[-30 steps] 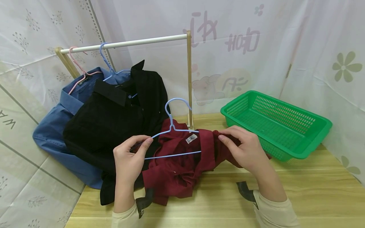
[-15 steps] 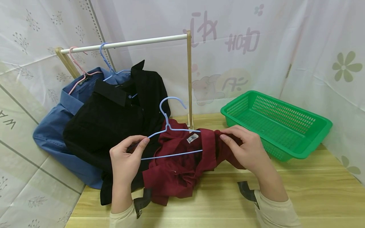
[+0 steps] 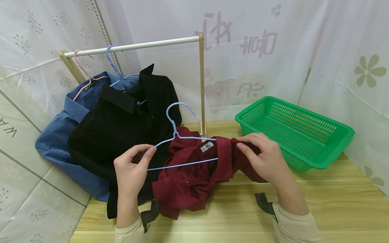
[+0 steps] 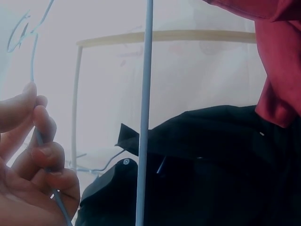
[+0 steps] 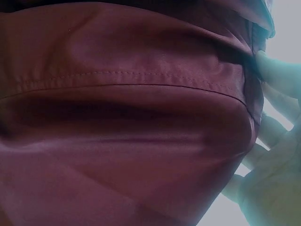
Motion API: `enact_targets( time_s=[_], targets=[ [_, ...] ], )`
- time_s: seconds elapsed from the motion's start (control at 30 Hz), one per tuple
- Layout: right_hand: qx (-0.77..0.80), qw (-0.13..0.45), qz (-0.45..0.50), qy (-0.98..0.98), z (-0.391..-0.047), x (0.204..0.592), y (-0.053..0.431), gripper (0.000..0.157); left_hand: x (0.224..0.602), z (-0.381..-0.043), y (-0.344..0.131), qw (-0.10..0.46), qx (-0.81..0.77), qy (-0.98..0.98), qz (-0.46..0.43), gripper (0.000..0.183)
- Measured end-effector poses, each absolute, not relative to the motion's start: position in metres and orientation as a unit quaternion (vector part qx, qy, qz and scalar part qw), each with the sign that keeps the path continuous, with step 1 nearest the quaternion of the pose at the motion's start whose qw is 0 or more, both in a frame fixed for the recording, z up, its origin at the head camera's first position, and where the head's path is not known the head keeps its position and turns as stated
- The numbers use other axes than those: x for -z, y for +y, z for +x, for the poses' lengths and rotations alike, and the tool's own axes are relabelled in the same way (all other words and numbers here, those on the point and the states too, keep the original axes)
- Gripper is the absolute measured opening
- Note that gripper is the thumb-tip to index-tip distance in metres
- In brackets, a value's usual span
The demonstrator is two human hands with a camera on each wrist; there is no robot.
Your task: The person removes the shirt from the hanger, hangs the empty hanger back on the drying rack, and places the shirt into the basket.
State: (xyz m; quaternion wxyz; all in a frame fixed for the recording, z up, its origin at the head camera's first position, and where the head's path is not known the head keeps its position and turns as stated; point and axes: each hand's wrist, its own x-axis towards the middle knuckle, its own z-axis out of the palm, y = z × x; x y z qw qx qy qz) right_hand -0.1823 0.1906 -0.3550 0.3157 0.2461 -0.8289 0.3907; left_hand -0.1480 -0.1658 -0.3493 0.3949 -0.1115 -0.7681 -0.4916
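A light-blue clothes hanger (image 3: 175, 134) has its right end inside a dark red shirt (image 3: 185, 189), under the collar (image 3: 224, 158). My left hand (image 3: 133, 168) pinches the hanger's left shoulder; in the left wrist view the fingers curl round the wire (image 4: 59, 200). At the shirt's right shoulder, my right hand (image 3: 267, 158) pinches the cloth together with what lies beneath it. The hanger's right tip is hidden by the fabric. A white label (image 3: 207, 146) shows inside the neck. In the right wrist view the red cloth (image 5: 117, 165) fills most of the picture beside my fingers.
Left, a rack with a white rail (image 3: 158, 43) bears a blue shirt (image 3: 60, 135) on a pink hanger (image 3: 88, 76) and a black shirt (image 3: 121, 131) on a blue hanger (image 3: 117, 67). A green basket (image 3: 291, 135) stands on the wooden table (image 3: 231, 216) at right.
My left hand and the hanger's hook have shifted left and the hanger tilts more. My right hand has moved slightly right, drawing the collar and label with it.
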Motion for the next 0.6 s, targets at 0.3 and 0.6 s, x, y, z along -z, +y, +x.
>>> enact_targets(
  time_s=[0.3,0.6],
  targets=[
    [-0.391,0.313,0.241,-0.831,-0.1816,0.3551,0.1929,0.021,0.3487,-0.1467,-0.1682,0.394,0.488,-0.772,-0.100,0.003],
    [-0.384,0.311,0.238,-0.836,-0.1807,0.3551,0.1965,0.024,0.3503,-0.1478,-0.1724,0.409,0.484,-0.767,-0.099,0.007]
  ],
)
